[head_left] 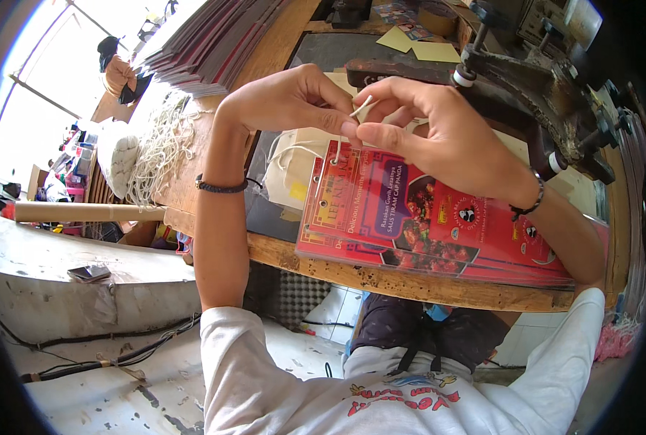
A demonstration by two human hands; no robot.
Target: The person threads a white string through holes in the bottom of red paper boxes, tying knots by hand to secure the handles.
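A stack of red printed paper bags (424, 217) lies flat on the wooden workbench (381, 279), with small punched holes near its top edge. My left hand (294, 98) and my right hand (424, 123) meet just above that edge. Both pinch a thin white cord (361, 107) that runs down into a hole in the top bag. Each wrist wears a dark bracelet. A cream sheet with a loose loop of cord (290, 170) lies under the bags on the left.
A heap of white cords (160, 145) lies at the bench's left end, beside a tall pile of flat bags (214, 43). A dark metal punching machine (540, 80) stands behind my right hand. A cardboard tube (84, 212) and a phone (89, 272) lie lower left.
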